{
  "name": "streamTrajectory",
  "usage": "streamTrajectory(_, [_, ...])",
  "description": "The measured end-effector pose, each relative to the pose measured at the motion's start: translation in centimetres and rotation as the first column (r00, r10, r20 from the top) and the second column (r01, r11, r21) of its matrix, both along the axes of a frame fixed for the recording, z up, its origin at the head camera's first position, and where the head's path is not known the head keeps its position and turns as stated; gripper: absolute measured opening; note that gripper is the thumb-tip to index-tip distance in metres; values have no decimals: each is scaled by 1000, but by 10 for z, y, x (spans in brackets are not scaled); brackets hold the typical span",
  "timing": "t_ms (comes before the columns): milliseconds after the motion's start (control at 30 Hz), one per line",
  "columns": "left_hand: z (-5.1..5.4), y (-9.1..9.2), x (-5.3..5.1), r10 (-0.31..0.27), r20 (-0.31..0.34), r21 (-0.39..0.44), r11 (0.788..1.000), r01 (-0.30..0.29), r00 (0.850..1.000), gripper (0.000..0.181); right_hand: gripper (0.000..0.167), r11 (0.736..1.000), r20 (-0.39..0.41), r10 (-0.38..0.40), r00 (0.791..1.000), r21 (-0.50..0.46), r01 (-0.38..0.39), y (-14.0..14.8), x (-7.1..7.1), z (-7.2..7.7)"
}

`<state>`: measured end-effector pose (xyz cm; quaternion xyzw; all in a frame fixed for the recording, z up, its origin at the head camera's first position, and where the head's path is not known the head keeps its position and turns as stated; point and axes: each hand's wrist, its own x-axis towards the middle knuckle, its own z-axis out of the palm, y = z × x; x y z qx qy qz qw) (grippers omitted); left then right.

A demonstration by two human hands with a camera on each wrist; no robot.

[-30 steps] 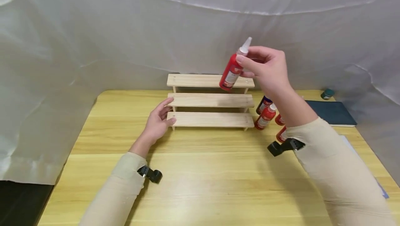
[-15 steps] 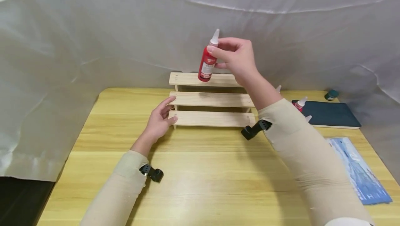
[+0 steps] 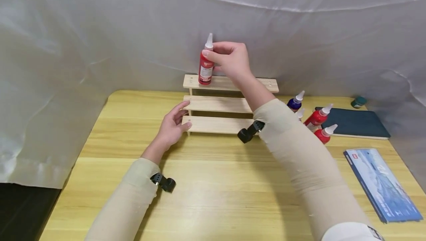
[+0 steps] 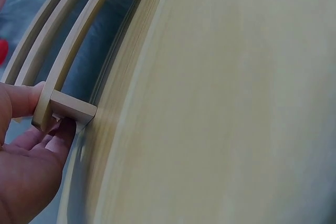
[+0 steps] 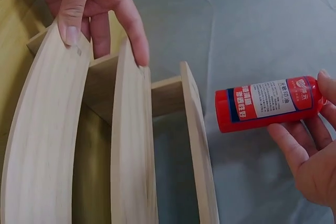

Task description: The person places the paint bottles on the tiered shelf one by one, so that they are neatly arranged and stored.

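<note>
My right hand [image 3: 233, 59] pinches a red ink bottle [image 3: 206, 69] with a white pointed nozzle near its neck, thumb in front. The bottle is upright above the left part of the top board of a three-step wooden display shelf [image 3: 216, 104]. In the right wrist view a small gap separates the base of the red ink bottle [image 5: 268, 103] from the top board. My left hand [image 3: 169, 128] grips the shelf's left end. Its thumb lies on the lowest board and a fingertip touches the middle one, as the right wrist view of the left hand [image 5: 97, 3] shows.
Right of the shelf stand several nozzle bottles, including a blue bottle [image 3: 294, 102] and a red bottle [image 3: 315, 118], partly behind my right sleeve. Farther right lie a dark notebook [image 3: 356, 122], a small green jar [image 3: 358, 102] and a blue box [image 3: 382, 185]. A grey curtain [image 3: 149, 30] hangs behind.
My right hand has carried the red ink bottle leftward, from above the shelf's right part to its left part, and the bottle has gone from tilted to upright. My left hand has stayed on the shelf.
</note>
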<state>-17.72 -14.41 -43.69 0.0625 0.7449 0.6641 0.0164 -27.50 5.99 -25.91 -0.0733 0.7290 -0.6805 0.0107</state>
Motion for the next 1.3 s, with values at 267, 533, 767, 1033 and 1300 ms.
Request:
streamTrajectory(267, [2, 0, 2, 2, 5, 12, 1000, -2, 1000, 75, 31, 997, -8, -11, 1000, 72, 11, -12, -4, -4])
streamTrajectory(533, [-2, 1, 1, -2, 8, 20, 1000, 1, 1000, 74, 31, 985, -27, -39, 999, 164, 43, -18, -9, -13])
streamTrajectory(767, [0, 3, -1, -8, 4, 9, 1000, 8, 1000, 74, 30, 981, -63, -56, 996, 183, 67, -17, -11, -17])
streamTrajectory(1033, [2, 4, -1, -6, 7, 8, 1000, 6, 1000, 74, 39, 972, -119, -66, 991, 215, 91, -15, -8, -21])
streamTrajectory(1300, [1, 3, -1, -10, 12, 0, 1000, 10, 1000, 74, 45, 966, -186, -92, 978, 220, 133, -4, 17, -19])
